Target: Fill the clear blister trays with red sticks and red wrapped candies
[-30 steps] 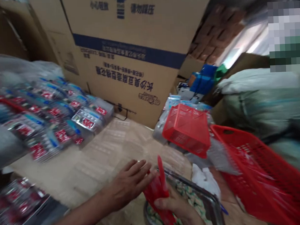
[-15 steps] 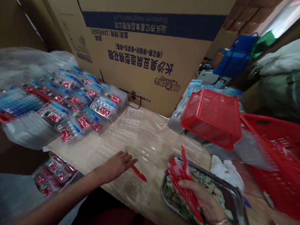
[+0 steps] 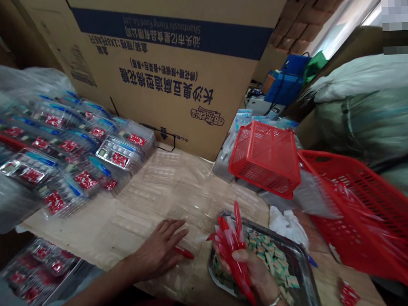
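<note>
My right hand (image 3: 254,270) grips a bunch of slim red pen-shaped plastic pieces (image 3: 233,255), fanned out at their upper ends. It is above a metal tray (image 3: 308,261) of small green-and-beige packets (image 3: 272,258). To its left, my left hand (image 3: 164,247) is low over the table, a single red pen-shaped piece (image 3: 184,251) poking out between its thumb and fingers. Their grip on it is partly hidden. Clear moulded plastic trays (image 3: 139,221) lie spread on the table around that hand.
Stacked clear packs with red packets and blue pieces (image 3: 118,152) fill the left side. A large printed carton (image 3: 160,91) stands at the back. Red baskets (image 3: 265,157) and a white cloth (image 3: 290,226) are on the right. More packs (image 3: 43,268) sit below the table's left edge.
The view has swung to the right, so the scene appears further left. My left hand has moved a little to the right and nearer, with the red piece. My right hand still holds its bunch.
</note>
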A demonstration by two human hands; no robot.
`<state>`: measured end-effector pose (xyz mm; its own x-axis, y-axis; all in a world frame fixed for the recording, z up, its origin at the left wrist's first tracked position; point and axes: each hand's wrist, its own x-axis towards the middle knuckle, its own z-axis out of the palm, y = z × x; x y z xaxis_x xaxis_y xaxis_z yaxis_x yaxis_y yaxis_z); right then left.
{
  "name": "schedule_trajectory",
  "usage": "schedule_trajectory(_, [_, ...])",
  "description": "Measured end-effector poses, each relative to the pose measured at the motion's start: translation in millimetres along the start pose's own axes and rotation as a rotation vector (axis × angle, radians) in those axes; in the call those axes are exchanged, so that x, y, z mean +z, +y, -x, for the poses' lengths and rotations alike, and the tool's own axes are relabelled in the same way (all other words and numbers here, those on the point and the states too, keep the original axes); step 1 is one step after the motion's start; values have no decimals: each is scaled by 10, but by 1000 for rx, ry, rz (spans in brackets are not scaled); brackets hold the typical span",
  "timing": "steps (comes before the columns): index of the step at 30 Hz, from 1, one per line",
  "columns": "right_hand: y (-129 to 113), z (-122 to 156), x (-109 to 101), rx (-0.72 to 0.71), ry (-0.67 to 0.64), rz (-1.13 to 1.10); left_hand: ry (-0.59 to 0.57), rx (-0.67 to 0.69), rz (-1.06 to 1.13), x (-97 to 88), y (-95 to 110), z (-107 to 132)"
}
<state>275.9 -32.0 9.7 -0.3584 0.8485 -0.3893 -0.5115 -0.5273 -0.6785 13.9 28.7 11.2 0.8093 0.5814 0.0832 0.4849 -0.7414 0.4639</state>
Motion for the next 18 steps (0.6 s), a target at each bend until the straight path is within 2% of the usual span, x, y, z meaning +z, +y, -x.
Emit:
schedule_trajectory(2, [40, -28, 81, 35, -68, -62, -5, -21, 126, -25, 188, -186])
schedule_trajectory(4, [84, -15, 132, 60, -96, -76, -71, -70, 199, -22, 339, -349])
schedule_trajectory(7, [144, 67, 105, 24, -78, -55, -164, -140, 202, 33, 413, -410])
schedule_trajectory(10, [198, 137, -11, -18, -54, -70, -148, -224, 369, 91, 360, -271])
schedule_trajectory(13, [245, 123, -115, -18, -5, -122, -107, -368, 795, 101, 301, -125])
schedule_trajectory(15, [259, 84, -153, -23, 19, -150, -95, -451, 991, 77, 247, -94])
schedule_trajectory(16, [257, 65, -165, -33, 15, -154, -72, -473, 1005, 54, 203, -105])
schedule_trajectory(18, [229, 43, -185, -43, 23, -144, 8, -462, 857, -19, 68, -180])
